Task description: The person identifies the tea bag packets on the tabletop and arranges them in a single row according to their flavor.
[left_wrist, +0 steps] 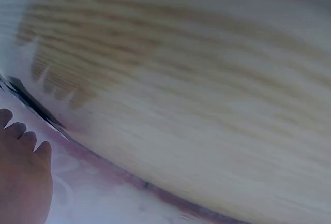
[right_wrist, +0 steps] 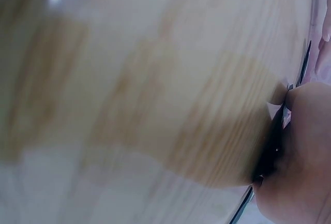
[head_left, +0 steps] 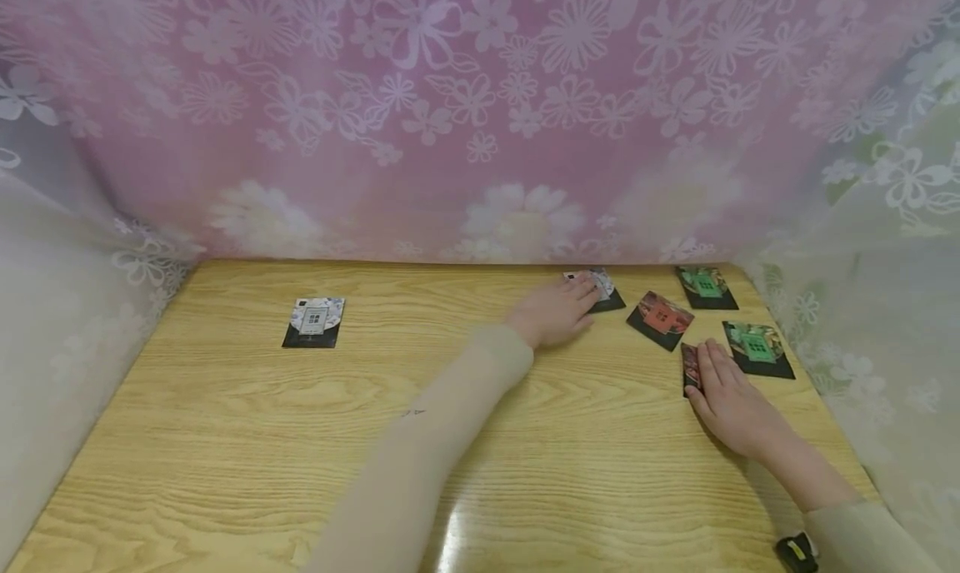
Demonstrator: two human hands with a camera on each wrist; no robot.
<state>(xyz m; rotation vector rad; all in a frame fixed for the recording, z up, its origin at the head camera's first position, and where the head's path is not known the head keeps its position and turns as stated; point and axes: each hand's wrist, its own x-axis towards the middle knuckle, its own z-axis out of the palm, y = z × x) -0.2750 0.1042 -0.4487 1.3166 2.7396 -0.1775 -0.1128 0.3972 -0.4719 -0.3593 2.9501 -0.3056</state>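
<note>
My left hand (head_left: 553, 311) reaches across to the back of the table, its fingers extended over a flat white-and-black square packet (head_left: 606, 288). The packet's dark edge (left_wrist: 36, 105) shows beyond the fingers in the left wrist view. Over on the right, my right hand (head_left: 731, 398) lies with straight fingers on a dark red-and-black packet (head_left: 691, 368), covering most of it. Just behind that hand is another red packet (head_left: 662, 320), turned at an angle. A green-and-black packet (head_left: 759, 350) lies right beside the right fingertips.
A second green packet (head_left: 707, 286) lies near the back right corner. Alone on the left side is a white-and-black packet (head_left: 313, 321). The wood-grain table (head_left: 225, 440) is bordered by a pink flowered curtain (head_left: 480, 140) behind and pale floral curtains at both sides.
</note>
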